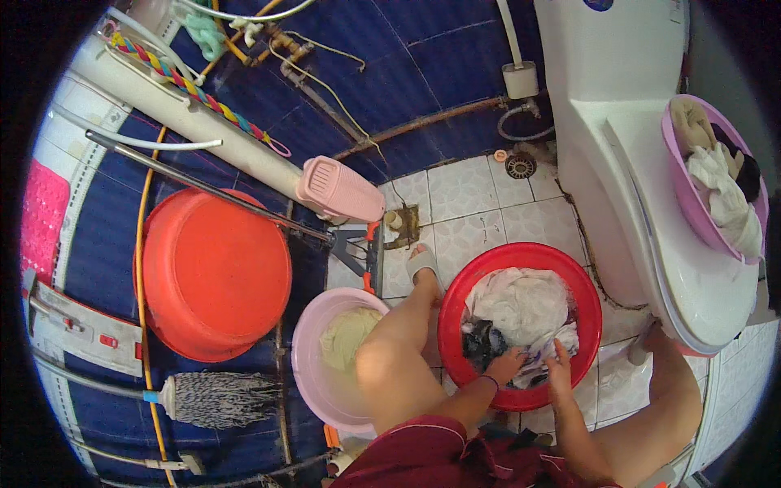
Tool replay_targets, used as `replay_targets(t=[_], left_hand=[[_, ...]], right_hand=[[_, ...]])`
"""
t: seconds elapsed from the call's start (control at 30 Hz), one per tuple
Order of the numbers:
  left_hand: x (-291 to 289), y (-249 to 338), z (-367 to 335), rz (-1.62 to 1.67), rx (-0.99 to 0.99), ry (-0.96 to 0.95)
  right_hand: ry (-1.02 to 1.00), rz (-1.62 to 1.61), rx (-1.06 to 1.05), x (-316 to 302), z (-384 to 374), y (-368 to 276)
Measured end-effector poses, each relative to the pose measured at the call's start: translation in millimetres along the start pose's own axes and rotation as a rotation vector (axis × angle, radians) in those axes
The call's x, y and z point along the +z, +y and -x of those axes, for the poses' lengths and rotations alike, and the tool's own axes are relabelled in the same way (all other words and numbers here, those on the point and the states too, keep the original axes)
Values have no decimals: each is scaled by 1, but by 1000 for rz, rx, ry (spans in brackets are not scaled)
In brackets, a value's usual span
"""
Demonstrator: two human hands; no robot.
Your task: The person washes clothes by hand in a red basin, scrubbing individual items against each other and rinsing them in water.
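Note:
In front of me a red basin (pixel 592 342) on the tiled floor holds wet laundry. White cloth (pixel 519 302) fills its far part, and a black cloth (pixel 485 340) lies at its left side. My left hand (pixel 506 366) is at the near part of the basin, closed on wet cloth beside the black piece; its fingertips are partly hidden. To its right my right hand (pixel 559 368) grips a bunched white garment (pixel 563 340) with darker marks. Both hands are close together, just inside the near rim.
A pink bucket (pixel 305 382) with pale cloth in cloudy water stands left of my knee. On the closed toilet (pixel 651 236) sits a lilac basin (pixel 677 163) of clothes. A large orange basin (pixel 215 276), mop (pixel 220 398) and pink washboard-like piece (pixel 338 189) are at the left wall.

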State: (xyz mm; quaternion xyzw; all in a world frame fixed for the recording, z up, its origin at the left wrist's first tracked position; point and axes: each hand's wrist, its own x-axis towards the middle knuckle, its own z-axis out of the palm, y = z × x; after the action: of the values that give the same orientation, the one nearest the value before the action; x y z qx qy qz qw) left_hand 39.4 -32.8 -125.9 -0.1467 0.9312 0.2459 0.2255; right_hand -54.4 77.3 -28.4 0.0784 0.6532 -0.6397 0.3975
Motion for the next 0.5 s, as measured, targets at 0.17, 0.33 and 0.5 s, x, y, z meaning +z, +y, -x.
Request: replay_targets(t=[0.17, 0.33, 0.5], left_hand=[[-7, -11, -8, -216, -26, 70], [-39, 3, -6, 96, -223, -47], [-76, 81, 8, 907, -213, 232]], right_hand=[[-92, 56, 3, -11, -17, 37], [16, -240, 454, 9, 11, 1], [-93, -517, 424, -11, -21, 37]])
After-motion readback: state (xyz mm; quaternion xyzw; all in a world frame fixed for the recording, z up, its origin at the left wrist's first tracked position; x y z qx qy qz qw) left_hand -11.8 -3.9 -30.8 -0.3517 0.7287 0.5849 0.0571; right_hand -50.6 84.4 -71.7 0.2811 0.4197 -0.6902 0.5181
